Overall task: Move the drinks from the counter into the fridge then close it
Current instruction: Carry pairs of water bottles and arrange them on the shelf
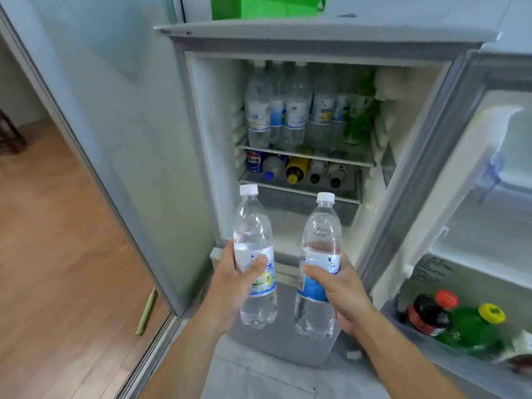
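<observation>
Hands (239, 279) (344, 295) gripping bottles (253, 254) (318, 263) (upright), fridge (288, 41) open.

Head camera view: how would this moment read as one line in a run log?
left hand: holds water bottle upright | right hand: holds second water bottle upright | fridge: open, top shelf crowded | phase: carrying in

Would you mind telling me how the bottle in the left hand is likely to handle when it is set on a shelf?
The bottle in the left hand looks nearly full, so probably fairly heavy. It is tall and narrow, so apt to tip if nudged. Its clear, thin-looking plastic may flex under a squeeze.
</observation>
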The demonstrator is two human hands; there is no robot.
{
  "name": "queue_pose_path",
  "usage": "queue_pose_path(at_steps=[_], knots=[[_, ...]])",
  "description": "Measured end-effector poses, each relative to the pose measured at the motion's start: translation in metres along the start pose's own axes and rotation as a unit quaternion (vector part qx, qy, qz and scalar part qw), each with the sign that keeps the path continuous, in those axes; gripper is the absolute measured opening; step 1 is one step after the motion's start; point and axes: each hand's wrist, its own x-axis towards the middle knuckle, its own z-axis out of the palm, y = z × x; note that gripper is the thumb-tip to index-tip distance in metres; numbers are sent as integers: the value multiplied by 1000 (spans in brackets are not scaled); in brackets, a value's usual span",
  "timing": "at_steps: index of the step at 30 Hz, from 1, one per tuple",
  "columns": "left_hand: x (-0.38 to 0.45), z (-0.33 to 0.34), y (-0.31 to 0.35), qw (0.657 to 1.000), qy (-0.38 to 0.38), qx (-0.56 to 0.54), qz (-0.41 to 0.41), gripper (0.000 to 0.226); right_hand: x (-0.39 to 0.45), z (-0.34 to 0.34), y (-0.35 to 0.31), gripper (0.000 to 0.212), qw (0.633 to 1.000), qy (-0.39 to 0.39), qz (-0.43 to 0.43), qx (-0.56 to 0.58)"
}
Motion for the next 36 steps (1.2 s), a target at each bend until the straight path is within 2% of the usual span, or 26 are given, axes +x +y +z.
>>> queue_pose_path(at_steps=[3,11,15,21,24,29,36], knots=[[37,2,9,1000,-8,19,7,45,31,-2,-8,40,999,28,-24,10],[141,17,49,992,30,112,56,44,96,4,-44,51,988,110,-110,-11],[199,31,75,985,22,132,112,58,137,10,-71,54,975,142,-168,-16],[287,57,108,963,48,176,198,73,213,18,-116,56,948,216,-233,-10],[322,66,119,956,37,186,225,75,251,18,-138,63,947,218,-238,2],[363,82,128,955,12,172,240,75,304,23,-161,65,939,232,-255,-6],[393,101,131,941,30,176,288,77,352,24,-171,77,946,222,-237,-19]])
